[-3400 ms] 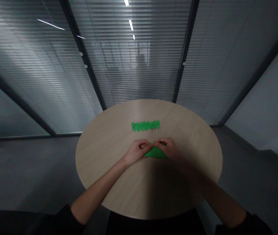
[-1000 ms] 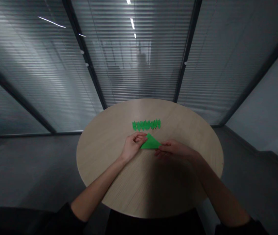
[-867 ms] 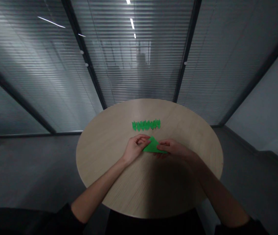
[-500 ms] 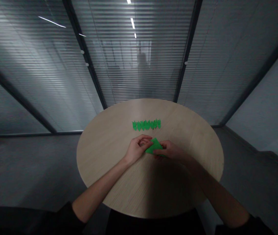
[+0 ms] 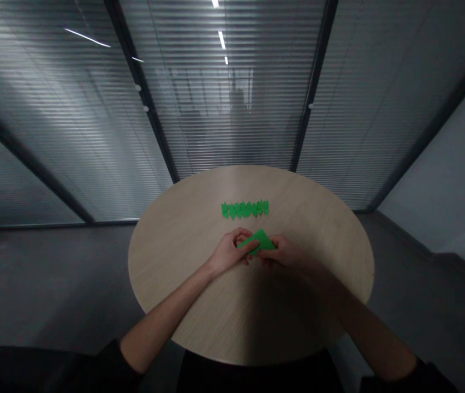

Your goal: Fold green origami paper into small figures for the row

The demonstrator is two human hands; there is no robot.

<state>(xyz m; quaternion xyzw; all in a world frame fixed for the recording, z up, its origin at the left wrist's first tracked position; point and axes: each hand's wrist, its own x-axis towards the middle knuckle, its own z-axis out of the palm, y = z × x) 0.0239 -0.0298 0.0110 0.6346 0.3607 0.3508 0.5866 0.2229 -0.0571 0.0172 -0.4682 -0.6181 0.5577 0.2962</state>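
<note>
A small folded green paper [image 5: 260, 240] sits between both hands above the middle of the round wooden table [image 5: 183, 273]. My left hand [image 5: 229, 252] pinches its left side with curled fingers. My right hand [image 5: 285, 253] grips its right side, fingers closed under it. Farther back on the table lies a row of several small folded green paper pieces [image 5: 244, 209], clear of both hands.
Behind the table stand glass walls with horizontal blinds and dark frames [image 5: 316, 82]. Dark floor surrounds the table. The table's near edge [image 5: 252, 361] is close to my body.
The green paper was a wide flat triangle held at its ends; both hands have come together and it is now smaller and more folded. The row of pieces has not moved.
</note>
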